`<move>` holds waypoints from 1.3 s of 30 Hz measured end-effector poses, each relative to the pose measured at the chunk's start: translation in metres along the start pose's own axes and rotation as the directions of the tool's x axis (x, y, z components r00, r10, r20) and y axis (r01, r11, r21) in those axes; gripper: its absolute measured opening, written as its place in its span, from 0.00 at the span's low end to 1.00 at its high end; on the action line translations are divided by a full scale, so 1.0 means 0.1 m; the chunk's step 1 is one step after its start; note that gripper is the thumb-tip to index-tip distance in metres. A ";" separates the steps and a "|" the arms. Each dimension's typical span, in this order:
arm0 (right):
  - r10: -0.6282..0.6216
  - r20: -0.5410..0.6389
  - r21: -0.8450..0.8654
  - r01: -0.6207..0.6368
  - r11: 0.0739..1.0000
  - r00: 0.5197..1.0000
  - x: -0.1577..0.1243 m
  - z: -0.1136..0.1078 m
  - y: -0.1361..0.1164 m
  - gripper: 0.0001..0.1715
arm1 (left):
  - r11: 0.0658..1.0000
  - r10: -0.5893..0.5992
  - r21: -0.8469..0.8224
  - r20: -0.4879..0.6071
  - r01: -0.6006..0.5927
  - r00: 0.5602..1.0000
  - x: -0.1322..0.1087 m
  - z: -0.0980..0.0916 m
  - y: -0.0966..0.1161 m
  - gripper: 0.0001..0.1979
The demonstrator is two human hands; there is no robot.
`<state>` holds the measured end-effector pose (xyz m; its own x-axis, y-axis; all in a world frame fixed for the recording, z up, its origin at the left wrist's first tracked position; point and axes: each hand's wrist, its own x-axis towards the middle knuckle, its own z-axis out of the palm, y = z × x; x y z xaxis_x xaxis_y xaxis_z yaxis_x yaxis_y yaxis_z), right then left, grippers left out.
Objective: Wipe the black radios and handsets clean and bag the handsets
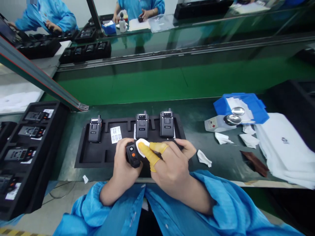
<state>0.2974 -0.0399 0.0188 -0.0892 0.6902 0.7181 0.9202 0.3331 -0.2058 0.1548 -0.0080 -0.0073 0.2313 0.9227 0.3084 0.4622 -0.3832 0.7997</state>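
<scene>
My left hand is closed around a black handheld radio with a white and an orange button on its end. With yellow finger cots on two fingers, my right hand presses a folded white wipe against the radio. Just beyond my hands lies a black foam tray. In it rest three similar radios: one at the left, one in the middle and one at the right. A white label sheet sits in the slot between the left and middle ones.
At the right are a clear bottle with a metal top, a blue bin of white wipes, crumpled wipes, a brown strip and white bags. A loaded black tray stands left. Two co-workers sit beyond the glass partition.
</scene>
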 end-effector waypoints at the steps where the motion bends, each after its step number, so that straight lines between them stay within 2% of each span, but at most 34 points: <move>1: -0.018 -0.002 0.019 0.018 1.000 1.000 0.00 0.01 -0.01 0.17 | 1.000 0.007 -0.001 0.010 -0.007 1.000 0.00 0.00 0.00 0.22; 4: -0.048 0.020 0.043 0.047 0.998 0.999 -0.01 0.03 -0.05 0.18 | 0.999 0.030 0.012 0.031 -0.031 0.999 -0.01 0.01 0.01 0.22; 9: -0.010 0.065 -0.043 0.013 0.999 0.998 -0.04 0.04 -0.08 0.18 | 0.997 0.032 0.063 0.003 -0.033 0.999 -0.01 0.02 0.02 0.21; 17: 0.016 0.097 -0.055 -0.011 0.998 0.995 -0.13 -0.01 0.17 0.14 | 0.996 0.082 0.045 -0.064 -0.079 0.995 0.04 0.03 -0.01 0.26; 25: 0.080 0.168 -0.024 -0.077 0.997 0.982 -0.27 -0.06 0.27 0.10 | 0.999 -0.040 -0.018 -0.043 0.039 0.998 0.06 0.04 0.06 0.26; 30: 0.097 0.176 -0.009 -0.097 0.995 0.980 -0.35 -0.06 0.33 0.09 | 0.999 -0.046 -0.009 -0.041 0.045 0.998 0.06 0.06 0.07 0.25; 33: 0.118 0.172 -0.004 -0.119 0.993 0.978 -0.39 -0.08 0.38 0.09 | 0.992 -0.106 0.069 0.020 0.105 0.994 0.17 0.00 -0.01 0.26; 36: 0.140 0.155 -0.009 -0.140 0.990 0.978 -0.43 -0.11 0.42 0.10 | 0.949 -0.216 0.258 0.104 0.183 0.971 0.43 -0.08 -0.16 0.27; 39: 0.169 0.137 -0.012 -0.169 0.986 0.976 -0.47 -0.15 0.45 0.11 | 0.808 -0.314 0.550 0.096 0.213 0.945 0.75 -0.10 -0.31 0.30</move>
<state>0.3489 -0.0671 -0.0140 0.0164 0.8181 0.5748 0.9263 0.2040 -0.3168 0.1497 0.0732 -0.0037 0.1551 0.9879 -0.0091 0.8933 -0.1363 0.4283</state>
